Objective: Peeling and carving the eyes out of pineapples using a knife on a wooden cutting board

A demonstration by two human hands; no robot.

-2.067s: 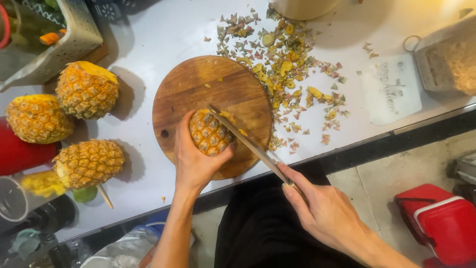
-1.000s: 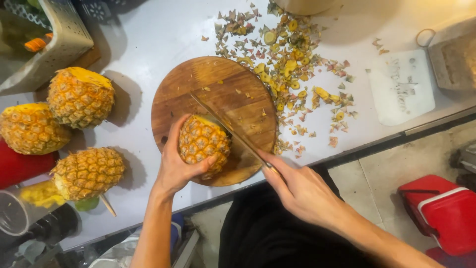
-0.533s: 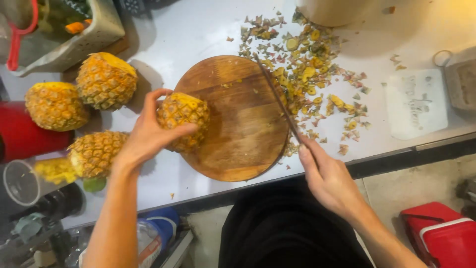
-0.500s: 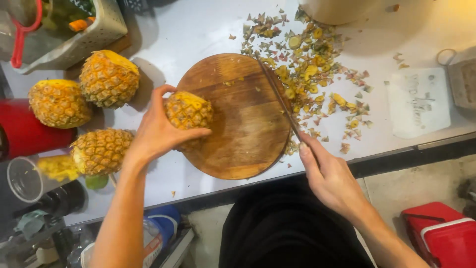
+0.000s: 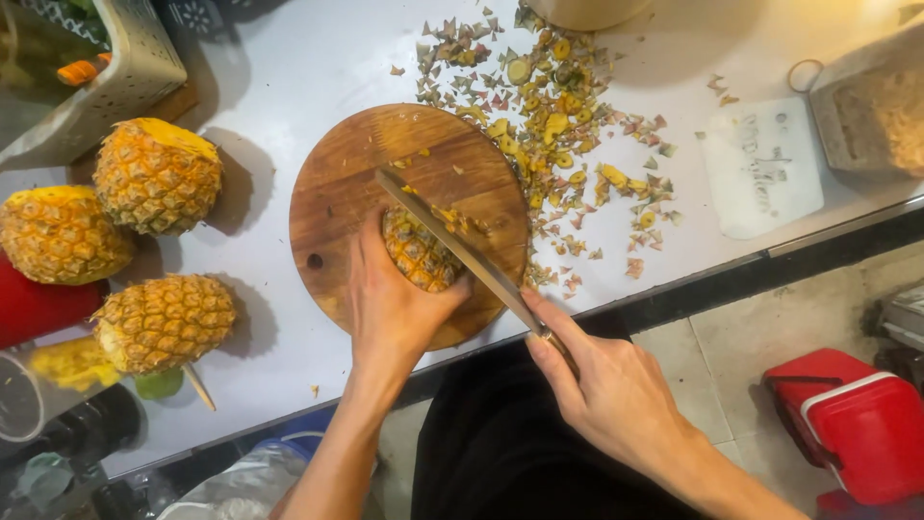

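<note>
Trimming a pineapple on the round board

Our left hand (image 5: 395, 308) clamps the pineapple (image 5: 419, 252) on the cutting board (image 5: 337, 193) to steady it; our right hand (image 5: 606, 395), grip closed around the knife (image 5: 462, 252), angles the blade across its top.

White table (image 5: 318, 58), round wooden board (image 5: 337, 193), three pineapples (image 5: 159, 175), scattered peelings (image 5: 568, 125)

The left hand (image 5: 390, 308) is cupped, fingers curled forward, forearm reaching up from below. The right hand (image 5: 602, 385) is clenched, index finger extended.
</note>
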